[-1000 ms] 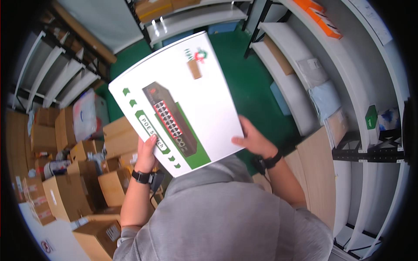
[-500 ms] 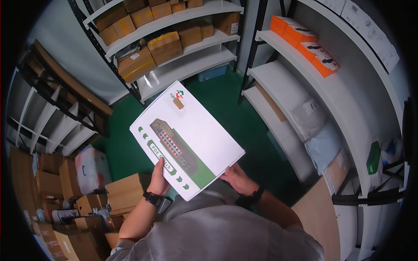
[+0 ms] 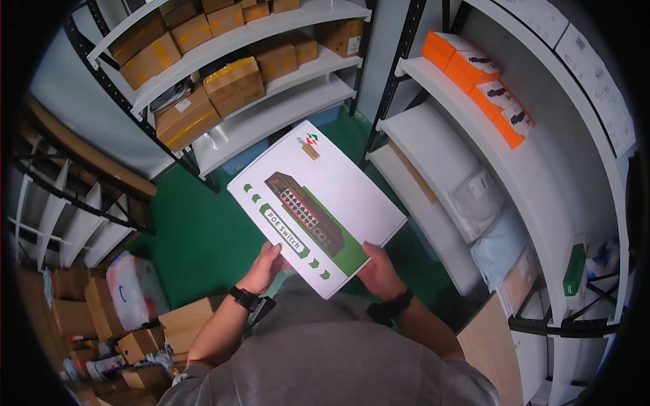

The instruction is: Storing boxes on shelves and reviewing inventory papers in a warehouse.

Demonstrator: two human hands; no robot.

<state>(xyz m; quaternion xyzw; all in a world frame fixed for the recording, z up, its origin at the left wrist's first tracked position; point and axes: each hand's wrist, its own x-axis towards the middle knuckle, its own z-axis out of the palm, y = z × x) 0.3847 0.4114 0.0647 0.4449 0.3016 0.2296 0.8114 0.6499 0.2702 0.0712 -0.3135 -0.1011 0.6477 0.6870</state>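
Observation:
A flat white network switch box (image 3: pixel 359 183) is held tilted in front of me, its printed top facing up. The print shows a dark switch with rows of ports, a green band and green arrows. My left hand (image 3: pixel 263 268) grips the lower left edge, thumb at the rim and the other fingers partly hidden. On the lower right edge my right hand (image 3: pixel 379 272) is closed, its thumb over the top and its fingers under the box. Both wrists wear dark bands.
Shelves with brown cartons (image 3: pixel 233 86) stand ahead. On the right shelf (image 3: pixel 487 135) are orange boxes (image 3: pixel 477 81) and wrapped parcels (image 3: pixel 501 237). Cartons (image 3: pixel 193 321) and a white plastic-wrapped bundle (image 3: pixel 135 291) crowd the lower left. A wooden board (image 3: pixel 491 345) lies at the lower right.
The box has shifted to the right in view, still in both hands. My right thumb now lies over the box's top edge. The view has turned slightly.

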